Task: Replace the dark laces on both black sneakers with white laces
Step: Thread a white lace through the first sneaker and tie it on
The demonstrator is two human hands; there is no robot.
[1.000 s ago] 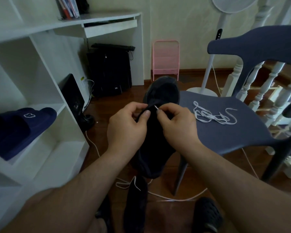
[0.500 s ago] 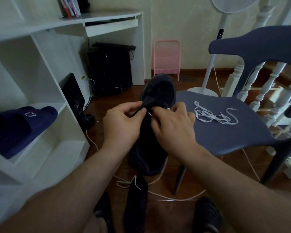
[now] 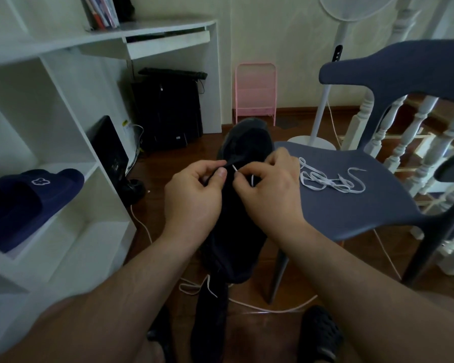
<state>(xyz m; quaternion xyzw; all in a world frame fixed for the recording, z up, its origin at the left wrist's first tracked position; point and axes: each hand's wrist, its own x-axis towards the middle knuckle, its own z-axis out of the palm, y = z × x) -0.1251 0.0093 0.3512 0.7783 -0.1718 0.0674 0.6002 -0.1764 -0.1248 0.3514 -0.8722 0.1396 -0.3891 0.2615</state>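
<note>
One matte black sneaker (image 3: 243, 205) hangs toe-away between two hands; the left hand (image 3: 194, 203) pinches its soft dark upper, the right hand (image 3: 270, 197) pinches the stiff white lace tip (image 3: 235, 169) just beside that pinch. Right of the grip, one flat white lace (image 3: 330, 179) lies tangled on the smooth blue plastic chair (image 3: 364, 205)

Sneaker (image 3: 244, 205) centre, between hands. Loose lace (image 3: 330, 179) on chair seat (image 3: 357, 205) to the right. Slipper (image 3: 26, 203) on shelf (image 3: 71, 213) left. Second sneaker (image 3: 210, 323) on floor below.
</note>
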